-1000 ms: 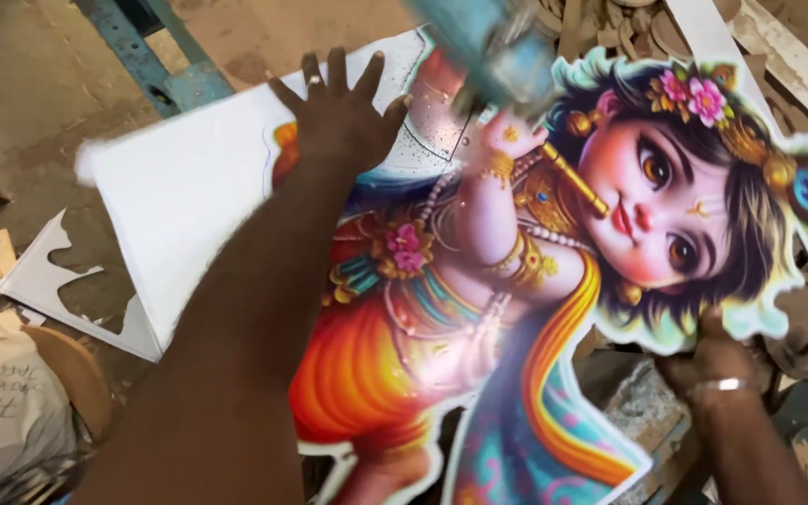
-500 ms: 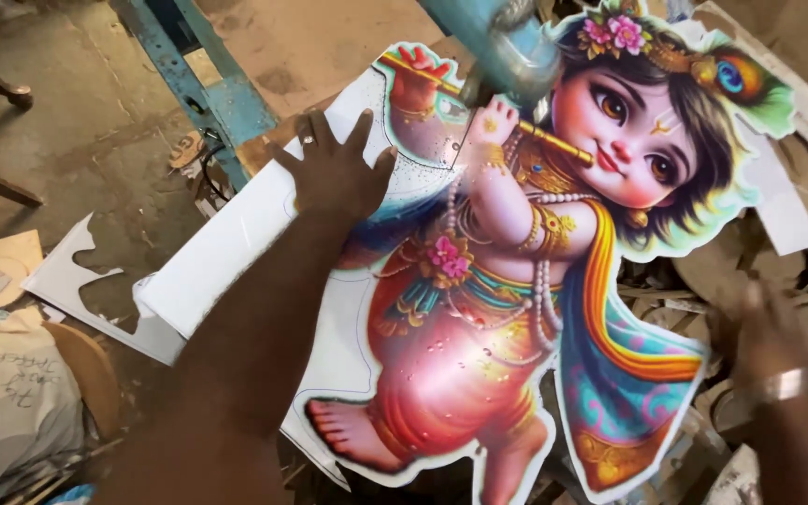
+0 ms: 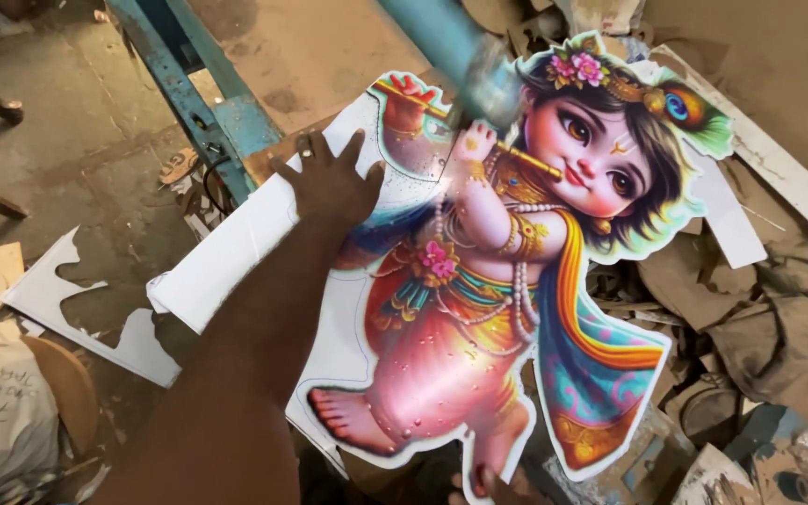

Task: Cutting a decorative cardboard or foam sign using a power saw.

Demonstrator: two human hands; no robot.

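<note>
Printed cutout board (image 3: 479, 309) — left hand (image 3: 329, 182) pressed flat, fingers spread; right hand (image 3: 493, 486) mostly hidden — grip unclear.

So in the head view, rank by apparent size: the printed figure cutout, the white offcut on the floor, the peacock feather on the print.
1. Printed figure cutout
2. White offcut
3. Peacock feather

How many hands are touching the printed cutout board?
2. The left hand lies flat on the colourful figure-shaped cutout board at its upper left; right hand fingertips grip its bottom edge, mostly hidden beneath.
</note>
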